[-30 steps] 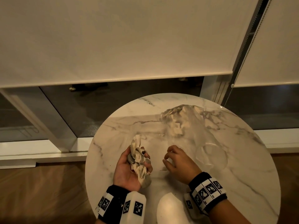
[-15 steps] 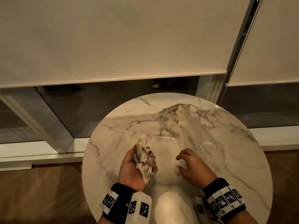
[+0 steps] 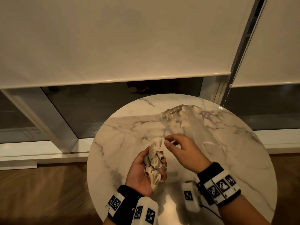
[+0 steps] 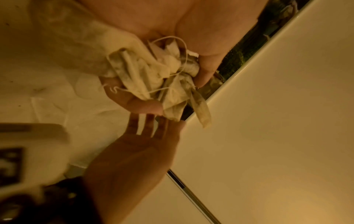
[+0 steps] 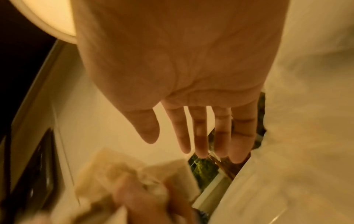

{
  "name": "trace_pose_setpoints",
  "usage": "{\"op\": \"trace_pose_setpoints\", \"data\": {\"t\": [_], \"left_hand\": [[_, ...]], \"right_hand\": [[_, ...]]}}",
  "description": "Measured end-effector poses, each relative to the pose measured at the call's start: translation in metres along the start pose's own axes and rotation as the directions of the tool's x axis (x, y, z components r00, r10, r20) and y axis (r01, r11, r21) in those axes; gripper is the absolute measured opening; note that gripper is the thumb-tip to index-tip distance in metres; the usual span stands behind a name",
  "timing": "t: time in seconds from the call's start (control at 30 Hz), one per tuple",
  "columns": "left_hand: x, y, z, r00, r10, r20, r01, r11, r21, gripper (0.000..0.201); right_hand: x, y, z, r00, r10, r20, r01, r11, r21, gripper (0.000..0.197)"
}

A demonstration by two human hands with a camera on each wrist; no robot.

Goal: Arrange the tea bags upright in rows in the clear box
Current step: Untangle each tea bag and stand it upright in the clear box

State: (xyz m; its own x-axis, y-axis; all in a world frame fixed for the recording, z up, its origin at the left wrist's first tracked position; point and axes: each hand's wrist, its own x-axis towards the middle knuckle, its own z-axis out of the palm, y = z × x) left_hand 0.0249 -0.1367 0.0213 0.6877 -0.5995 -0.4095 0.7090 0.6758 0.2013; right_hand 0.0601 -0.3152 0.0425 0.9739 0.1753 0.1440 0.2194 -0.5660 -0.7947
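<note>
Tea bags [image 3: 154, 163] fill my left hand [image 3: 142, 172], a crumpled bunch of pale paper pouches with thin white strings looping through them. My fingers and thumb curl round the bunch, palm turned up, above the near part of the round marble table [image 3: 113, 143]. In the left wrist view the tea bags [image 4: 153, 78] are a tangled wad, one pouch sticking out past my fingertips [image 4: 145, 106] and the strings crossing over the top.

My right hand [image 3: 183, 153] hovers just to the right of the bunch, a little further from me, with nothing in it. In the right wrist view its fingers [image 5: 201, 133] are stretched out straight and slightly apart, the thumb held off to the side, and the blurred bunch sits close below them. From the head view the fingertips come near the top pouch of the bunch; whether they touch it I cannot tell.

The clear box [image 3: 172, 173] is hard to make out: only faint glints of an edge show on the table between and under my hands, so I cannot say exactly where its walls run. Further back on the table, to the right, lies a crumpled clear plastic bag [image 3: 178, 116]. Beyond the table hang pale roller blinds [image 3: 113, 38] over dark window glass, and there is wooden floor [image 3: 40, 192] to the left.
</note>
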Motion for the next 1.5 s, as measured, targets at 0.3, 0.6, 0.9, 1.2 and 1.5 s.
{"op": "trace_pose_setpoints", "data": {"t": [0.3,0.6,0.9,1.2,1.5], "left_hand": [[-0.003,0.002,-0.001,0.997,-0.035,0.064,0.033,0.999,0.033,0.043],[-0.008,0.022,-0.017,0.999,0.002,0.048,-0.001,1.000,-0.019,0.046],[-0.025,0.054,-0.035,0.991,0.115,0.066,-0.110,0.992,-0.065,0.041],[-0.034,0.079,-0.057,0.965,0.253,-0.066,-0.261,0.949,-0.174,0.039],[-0.025,0.068,-0.056,0.964,0.259,-0.068,-0.267,0.945,-0.190,0.023]], "right_hand": [[0.033,-0.016,-0.010,0.981,0.015,0.192,-0.062,0.969,0.239,0.014],[0.057,-0.024,-0.022,0.994,-0.001,0.107,-0.031,0.955,0.295,0.012],[0.082,-0.022,-0.020,0.972,0.193,0.132,-0.214,0.962,0.170,0.016],[0.109,-0.016,0.006,0.888,0.388,0.249,-0.384,0.921,-0.065,0.018],[0.140,-0.007,0.060,0.864,0.400,0.306,-0.370,0.917,-0.151,0.017]]}}
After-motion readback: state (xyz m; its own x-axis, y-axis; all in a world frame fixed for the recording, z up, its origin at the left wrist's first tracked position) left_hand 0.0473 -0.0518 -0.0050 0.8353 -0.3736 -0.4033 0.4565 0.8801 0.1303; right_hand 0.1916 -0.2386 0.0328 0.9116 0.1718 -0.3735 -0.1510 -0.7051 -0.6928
